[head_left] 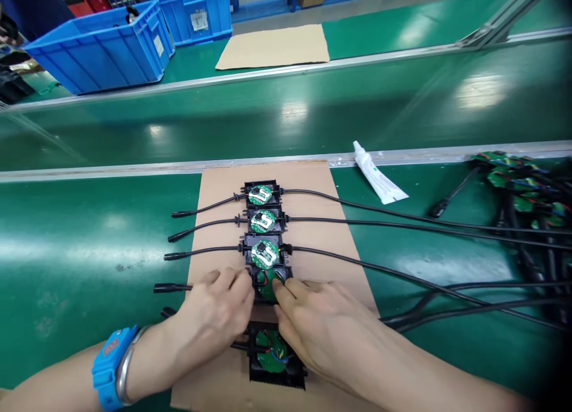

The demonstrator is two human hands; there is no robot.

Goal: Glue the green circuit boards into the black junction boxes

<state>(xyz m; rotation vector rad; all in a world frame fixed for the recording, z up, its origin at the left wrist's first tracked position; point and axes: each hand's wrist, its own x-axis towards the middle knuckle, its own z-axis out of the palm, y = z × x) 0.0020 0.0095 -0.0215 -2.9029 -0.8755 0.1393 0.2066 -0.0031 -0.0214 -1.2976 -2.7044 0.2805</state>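
Several black plastic housings stand in a column on a cardboard sheet [308,177], each with a round green circuit board and black cables. My left hand [223,302] is closed at the left edge of the housing [287,272] second from the near end, where its short cable enters. My right hand [319,314] has its fingers bent against that housing's right side, fingertips on its circuit board [267,286]. My fingers hide the cable entries. Nearest me lies another housing [277,378], its board [271,352] showing red and blue wires. The farther boards [264,254] show white strips.
A white tube [378,177] lies to the right of the cardboard. Long black cables [402,224] run right to a heap of circuit boards and cables [527,186]. Beyond the metal rail are blue bins [102,49] and a flat cardboard piece [277,46].
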